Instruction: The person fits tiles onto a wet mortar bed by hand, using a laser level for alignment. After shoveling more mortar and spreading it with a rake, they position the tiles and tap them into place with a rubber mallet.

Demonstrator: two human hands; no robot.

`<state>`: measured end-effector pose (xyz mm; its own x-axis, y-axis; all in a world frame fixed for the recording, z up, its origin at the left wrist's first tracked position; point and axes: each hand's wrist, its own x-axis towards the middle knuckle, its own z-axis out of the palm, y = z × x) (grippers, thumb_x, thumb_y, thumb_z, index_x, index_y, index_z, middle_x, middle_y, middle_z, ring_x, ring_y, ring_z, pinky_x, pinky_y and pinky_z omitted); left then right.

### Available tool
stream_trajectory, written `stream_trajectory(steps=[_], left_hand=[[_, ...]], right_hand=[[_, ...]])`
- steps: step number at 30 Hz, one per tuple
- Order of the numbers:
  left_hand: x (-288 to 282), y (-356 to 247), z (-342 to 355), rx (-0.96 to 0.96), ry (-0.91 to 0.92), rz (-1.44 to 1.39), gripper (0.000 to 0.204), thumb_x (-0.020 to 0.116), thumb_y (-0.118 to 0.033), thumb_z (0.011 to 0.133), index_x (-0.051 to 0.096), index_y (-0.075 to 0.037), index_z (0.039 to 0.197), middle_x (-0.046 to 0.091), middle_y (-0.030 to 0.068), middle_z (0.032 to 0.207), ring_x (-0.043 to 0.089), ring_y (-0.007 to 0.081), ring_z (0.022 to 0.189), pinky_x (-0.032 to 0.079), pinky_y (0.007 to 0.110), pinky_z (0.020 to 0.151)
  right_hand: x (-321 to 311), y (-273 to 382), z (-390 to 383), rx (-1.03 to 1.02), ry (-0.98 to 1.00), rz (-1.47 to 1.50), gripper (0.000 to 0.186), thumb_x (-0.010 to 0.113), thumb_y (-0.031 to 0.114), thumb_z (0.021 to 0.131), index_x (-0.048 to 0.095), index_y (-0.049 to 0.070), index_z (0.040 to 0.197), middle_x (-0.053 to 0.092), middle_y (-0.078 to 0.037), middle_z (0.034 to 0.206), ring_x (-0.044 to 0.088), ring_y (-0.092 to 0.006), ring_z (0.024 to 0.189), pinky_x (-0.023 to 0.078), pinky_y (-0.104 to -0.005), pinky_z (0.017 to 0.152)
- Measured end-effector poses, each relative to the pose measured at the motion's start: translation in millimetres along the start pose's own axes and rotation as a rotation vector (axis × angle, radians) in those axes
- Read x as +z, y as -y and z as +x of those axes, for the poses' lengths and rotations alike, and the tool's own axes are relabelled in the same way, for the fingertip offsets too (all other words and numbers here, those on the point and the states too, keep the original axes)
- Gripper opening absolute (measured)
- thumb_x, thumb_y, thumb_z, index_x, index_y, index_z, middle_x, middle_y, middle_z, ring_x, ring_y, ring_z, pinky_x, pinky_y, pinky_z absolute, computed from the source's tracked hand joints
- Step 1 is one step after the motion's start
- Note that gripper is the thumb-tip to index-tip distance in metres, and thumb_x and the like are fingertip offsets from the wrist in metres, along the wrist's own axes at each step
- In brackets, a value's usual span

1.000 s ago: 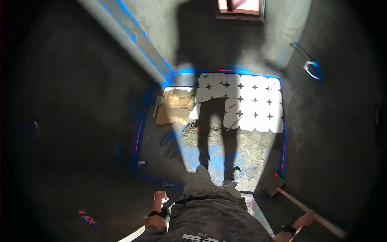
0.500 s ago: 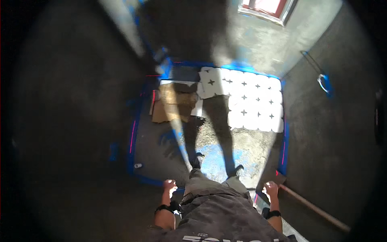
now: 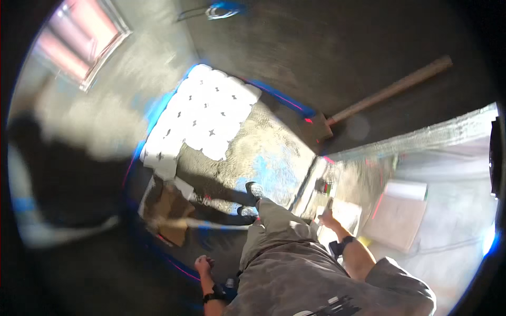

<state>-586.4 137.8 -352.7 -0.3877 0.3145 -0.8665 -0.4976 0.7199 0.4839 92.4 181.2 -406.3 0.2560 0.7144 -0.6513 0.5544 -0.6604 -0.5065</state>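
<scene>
I stand on a patch of grey mortar (image 3: 263, 152) with both shoes (image 3: 252, 197) near its edge. My left hand (image 3: 203, 263) hangs by my hip with the fingers curled in and nothing in it; a dark band is on that wrist. My right hand (image 3: 327, 217) is stretched forward over a pale sheet (image 3: 348, 213) on the floor. It is too blurred to tell whether it holds anything. White floor tiles (image 3: 205, 113) with small dark cross spacers lie beyond the mortar.
A piece of brown cardboard (image 3: 171, 210) lies left of my feet. A long wooden beam (image 3: 390, 89) lies on the dark floor at the upper right. Flat pale boards (image 3: 398, 213) sit to the right. A window (image 3: 79, 47) is at the upper left.
The view has swung sharply, so the tiles now sit at the upper left. My right arm has reached out forward from my hip. My left hand stays low by my side.
</scene>
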Motion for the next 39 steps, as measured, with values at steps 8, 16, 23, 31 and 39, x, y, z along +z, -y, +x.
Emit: stream_trajectory(steps=[8,16,23,31,39], left_hand=[[149,-95,-23,0.172,0.086,0.847,0.014,0.063,-0.006,0.095,0.066,0.005,0.103,0.065,0.0084,0.078,0.062,0.0174,0.061,0.055,0.036,0.054],[314,-190,-8,0.38,0.276,1.069,0.012,0.064,-0.009,0.097,0.067,0.001,0.102,0.063,0.0061,0.075,0.06,0.0154,0.06,0.05,0.031,0.052],[488,-192,-31,0.671,0.539,1.465,0.02,0.069,-0.013,0.098,0.068,0.003,0.109,0.065,0.0058,0.083,0.059,0.0143,0.059,0.05,0.028,0.056],[547,-190,-124,1.238,0.98,1.418,0.032,0.067,-0.014,0.101,0.064,0.007,0.125,0.07,0.009,0.089,0.064,0.0136,0.071,0.053,0.03,0.067],[335,-216,33,-0.033,0.767,1.149,0.023,0.058,-0.011,0.097,0.057,-0.011,0.074,0.052,0.0015,0.059,0.055,0.0196,0.047,0.041,0.036,0.04]], right_hand=[[59,-78,-49,0.447,-0.102,0.116,0.021,0.07,0.024,0.087,0.078,0.004,0.09,0.075,-0.014,0.073,0.076,-0.0257,0.069,0.063,-0.0384,0.072],[59,-46,-64,0.686,-0.128,0.607,0.023,0.07,0.022,0.088,0.079,0.001,0.095,0.077,-0.015,0.077,0.077,-0.0251,0.069,0.062,-0.0375,0.073],[66,-31,-133,0.799,-0.458,1.052,0.013,0.068,0.008,0.089,0.071,-0.004,0.087,0.071,-0.011,0.072,0.07,-0.0199,0.058,0.059,-0.0343,0.057],[106,-17,-181,0.801,-0.423,0.894,0.019,0.067,0.014,0.089,0.073,-0.004,0.089,0.075,-0.014,0.074,0.075,-0.0226,0.062,0.062,-0.0362,0.064],[72,-20,-195,0.615,-0.512,0.753,0.022,0.069,0.019,0.087,0.074,-0.002,0.092,0.076,-0.015,0.079,0.077,-0.0252,0.069,0.062,-0.039,0.07]])
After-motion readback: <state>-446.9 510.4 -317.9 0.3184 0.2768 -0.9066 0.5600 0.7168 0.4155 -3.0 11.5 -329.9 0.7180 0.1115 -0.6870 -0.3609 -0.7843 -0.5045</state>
